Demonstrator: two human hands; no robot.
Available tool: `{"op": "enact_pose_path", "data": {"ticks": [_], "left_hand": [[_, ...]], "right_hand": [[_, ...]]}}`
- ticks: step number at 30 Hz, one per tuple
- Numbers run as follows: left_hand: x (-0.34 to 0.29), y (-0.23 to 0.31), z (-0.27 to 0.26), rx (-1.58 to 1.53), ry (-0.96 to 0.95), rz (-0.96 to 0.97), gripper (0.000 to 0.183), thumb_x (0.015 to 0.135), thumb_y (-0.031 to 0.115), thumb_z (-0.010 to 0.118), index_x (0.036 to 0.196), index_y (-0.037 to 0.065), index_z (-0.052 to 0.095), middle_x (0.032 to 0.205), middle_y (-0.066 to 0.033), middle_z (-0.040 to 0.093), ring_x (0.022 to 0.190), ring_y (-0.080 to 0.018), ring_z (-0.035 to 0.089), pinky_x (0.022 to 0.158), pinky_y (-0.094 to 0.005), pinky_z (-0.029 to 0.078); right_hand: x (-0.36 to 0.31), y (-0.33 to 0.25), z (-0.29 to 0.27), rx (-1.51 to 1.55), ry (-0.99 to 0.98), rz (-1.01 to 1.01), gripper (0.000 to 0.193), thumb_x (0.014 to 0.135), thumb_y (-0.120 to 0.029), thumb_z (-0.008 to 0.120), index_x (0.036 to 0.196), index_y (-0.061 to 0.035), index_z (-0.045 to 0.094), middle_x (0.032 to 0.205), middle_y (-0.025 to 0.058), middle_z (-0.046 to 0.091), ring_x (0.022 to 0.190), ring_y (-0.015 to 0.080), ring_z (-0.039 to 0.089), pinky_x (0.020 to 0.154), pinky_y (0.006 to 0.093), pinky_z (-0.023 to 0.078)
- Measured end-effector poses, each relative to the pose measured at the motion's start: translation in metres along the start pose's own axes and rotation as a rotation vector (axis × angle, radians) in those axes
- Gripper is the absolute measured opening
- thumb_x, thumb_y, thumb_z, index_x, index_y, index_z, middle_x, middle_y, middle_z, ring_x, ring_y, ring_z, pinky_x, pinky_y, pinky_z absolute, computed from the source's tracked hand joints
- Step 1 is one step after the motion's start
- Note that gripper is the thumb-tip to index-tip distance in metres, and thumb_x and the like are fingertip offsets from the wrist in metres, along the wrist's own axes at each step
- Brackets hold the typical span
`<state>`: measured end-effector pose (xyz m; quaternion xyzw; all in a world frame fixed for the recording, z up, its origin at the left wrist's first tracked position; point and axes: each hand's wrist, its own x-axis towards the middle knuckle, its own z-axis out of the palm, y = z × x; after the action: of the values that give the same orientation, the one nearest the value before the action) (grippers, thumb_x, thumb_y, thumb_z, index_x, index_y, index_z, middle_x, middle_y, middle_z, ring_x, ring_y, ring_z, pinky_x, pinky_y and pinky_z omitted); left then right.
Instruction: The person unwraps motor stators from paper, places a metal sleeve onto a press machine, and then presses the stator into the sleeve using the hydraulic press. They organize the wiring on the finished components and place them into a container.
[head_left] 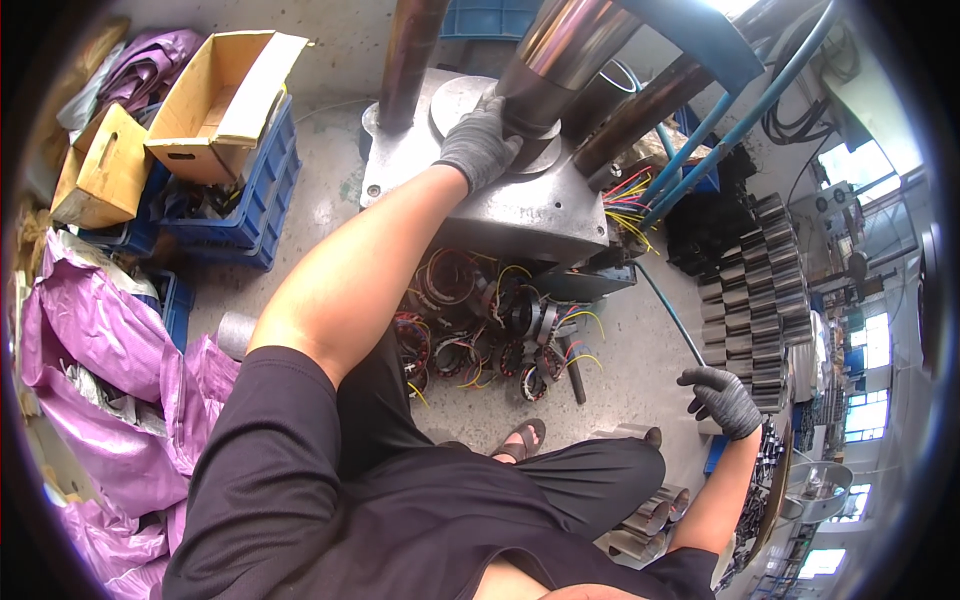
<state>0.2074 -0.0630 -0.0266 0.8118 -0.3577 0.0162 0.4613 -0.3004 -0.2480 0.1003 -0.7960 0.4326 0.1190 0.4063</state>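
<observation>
The left hand, in a grey glove, lies flat with fingers curled on a round metal part under the ram of the press, near the far edge of its grey block. The right hand, in a dark glove, hangs half open by the stack of gear-like cores at the right, and I cannot tell whether it touches one. The plain risk, as I judge it, is the left fingers sitting between ram and part: any stroke would crush them. On the floor below the block lie roughly nine wound coils with coloured wires; a sandalled foot stands near them and could snag. Two cardboard boxes sit on blue crates at the left; purple sacks lie beside.
</observation>
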Motion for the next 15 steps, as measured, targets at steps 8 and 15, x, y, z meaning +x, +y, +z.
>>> {"op": "enact_pose_path", "data": {"ticks": [8, 15], "left_hand": [[0.002, -0.002, 0.002, 0.000, 0.004, 0.009, 0.069, 0.091, 0.022, 0.073, 0.148, -0.003, 0.044, 0.141, -0.0276, 0.058, 0.133, -0.0405, 0.055, 0.116, -0.0431, 0.042], [0.003, -0.004, 0.002, -0.008, 0.005, -0.006, 0.066, 0.090, 0.021, 0.073, 0.147, -0.002, 0.046, 0.140, -0.0270, 0.059, 0.132, -0.0404, 0.056, 0.115, -0.0432, 0.043]], "right_hand": [[0.004, 0.019, -0.002, 0.139, 0.239, -0.232, 0.036, 0.097, -0.012, 0.060, 0.132, -0.0033, 0.065, 0.120, 0.0084, 0.073, 0.082, 0.0150, 0.070, 0.072, 0.0282, 0.056], [0.011, 0.026, -0.006, 0.140, 0.246, -0.296, 0.033, 0.101, -0.012, 0.058, 0.132, -0.0033, 0.064, 0.122, 0.0084, 0.073, 0.087, 0.0144, 0.070, 0.075, 0.0278, 0.055]]}}
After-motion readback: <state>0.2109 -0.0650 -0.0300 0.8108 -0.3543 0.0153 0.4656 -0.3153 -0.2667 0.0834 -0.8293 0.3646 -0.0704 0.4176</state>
